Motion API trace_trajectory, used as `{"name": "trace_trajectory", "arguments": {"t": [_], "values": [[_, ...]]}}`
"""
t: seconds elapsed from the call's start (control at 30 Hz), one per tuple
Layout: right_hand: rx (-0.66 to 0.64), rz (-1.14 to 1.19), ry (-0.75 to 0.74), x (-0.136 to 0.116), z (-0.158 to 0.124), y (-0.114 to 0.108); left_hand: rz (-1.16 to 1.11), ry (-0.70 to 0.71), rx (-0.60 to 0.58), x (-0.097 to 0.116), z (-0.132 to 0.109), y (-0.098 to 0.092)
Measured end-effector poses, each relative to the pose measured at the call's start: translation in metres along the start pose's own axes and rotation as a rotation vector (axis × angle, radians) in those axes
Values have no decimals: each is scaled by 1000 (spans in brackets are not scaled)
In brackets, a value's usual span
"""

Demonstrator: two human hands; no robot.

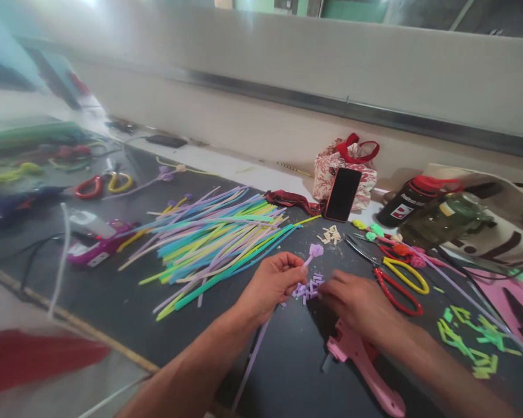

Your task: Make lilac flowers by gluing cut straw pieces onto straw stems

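Note:
My left hand (279,281) pinches a purple flower (316,250) made of small straw-like pieces, just below its head. A thin purple stem (255,363) runs down from behind that hand toward the table's near edge. Close by lies a small pile of short purple cut pieces (305,292). At the right side of this pile is my right hand (346,299), its fingers bent and close together; whatever is between the fingertips is hidden. Under the right wrist lies a pink glue gun (366,366).
Many long pastel straws (218,238) cover the left-centre of the dark table (131,296). A purple glue gun (98,241) stands beyond them. Right of my hands are scissors (398,284), green cut pieces (470,342) and finished flowers (401,249). A phone (342,194) leans on a bag (325,177).

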State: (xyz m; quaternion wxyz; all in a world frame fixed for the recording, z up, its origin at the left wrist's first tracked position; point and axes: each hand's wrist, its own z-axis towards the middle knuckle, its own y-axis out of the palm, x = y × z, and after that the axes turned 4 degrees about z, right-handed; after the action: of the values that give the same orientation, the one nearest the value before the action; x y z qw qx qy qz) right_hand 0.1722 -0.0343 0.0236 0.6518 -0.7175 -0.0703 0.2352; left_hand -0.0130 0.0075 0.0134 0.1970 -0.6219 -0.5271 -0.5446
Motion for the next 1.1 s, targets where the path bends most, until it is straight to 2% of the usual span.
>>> {"name": "trace_trajectory", "arguments": {"t": [0.13, 0.3, 0.37, 0.5, 0.6, 0.8, 1.1], "values": [[-60, -23, -22, 2, 20, 8, -2, -12, 7, 1, -1, 1], [-40, 27, 1, 5, 20, 4, -28, -32, -1, 2, -1, 2], [-16, 127, 40, 3, 16, -1, -26, -44, -1, 2, 0, 2], [40, 499, 209, -7, 10, -10, -30, -59, 15, 1, 0, 4], [73, 605, 293, -14, 9, -10, -44, -66, 15, 0, 0, 6], [116, 548, 217, -19, 13, -6, -22, -33, 21, -3, 0, 6], [151, 541, 242, -23, 17, -8, -115, -14, 5, -4, 0, 5]]}}
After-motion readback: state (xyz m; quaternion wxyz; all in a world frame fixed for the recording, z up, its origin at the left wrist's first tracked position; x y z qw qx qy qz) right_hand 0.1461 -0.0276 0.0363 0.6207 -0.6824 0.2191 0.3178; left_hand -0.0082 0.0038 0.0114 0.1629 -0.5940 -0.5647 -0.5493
